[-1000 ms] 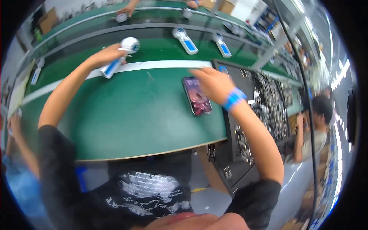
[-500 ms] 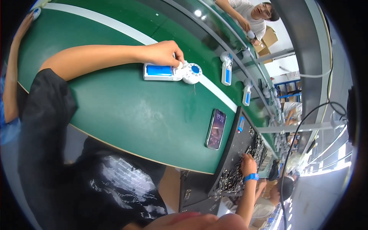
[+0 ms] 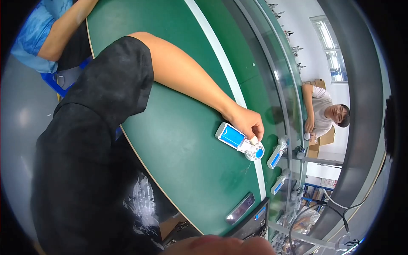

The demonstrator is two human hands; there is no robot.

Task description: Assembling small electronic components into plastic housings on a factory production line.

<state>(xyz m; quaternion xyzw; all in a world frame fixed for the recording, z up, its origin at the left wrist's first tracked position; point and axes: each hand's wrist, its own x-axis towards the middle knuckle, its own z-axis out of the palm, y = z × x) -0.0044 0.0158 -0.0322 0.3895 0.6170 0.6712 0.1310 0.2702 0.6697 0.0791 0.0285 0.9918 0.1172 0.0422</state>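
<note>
My left hand (image 3: 243,123) reaches across the green worktop, its fingers closed in a pinch at the narrow joint of a white device (image 3: 218,132). This device has a long body with a blue panel and a round head with a blue centre. It lies with its head on the white stripe, and a thin wire seems to trail from the head. A pale piece shows at my fingertips, too small to make out. My right hand is out of the picture.
A dark phone (image 3: 240,208) lies beside a black tray (image 3: 242,229) at the worktop's near right. Two similar white-and-blue devices (image 3: 278,154) (image 3: 280,182) rest beyond the stripe. A co-worker (image 3: 321,110) sits across; another person's arm (image 3: 68,29) is at upper left, near a blue stool (image 3: 55,84).
The view has swung, so the worktop looks rotated and the tray sits lower. My right hand, earlier over the tray's small metal parts, has left the view. My left hand stays on the device.
</note>
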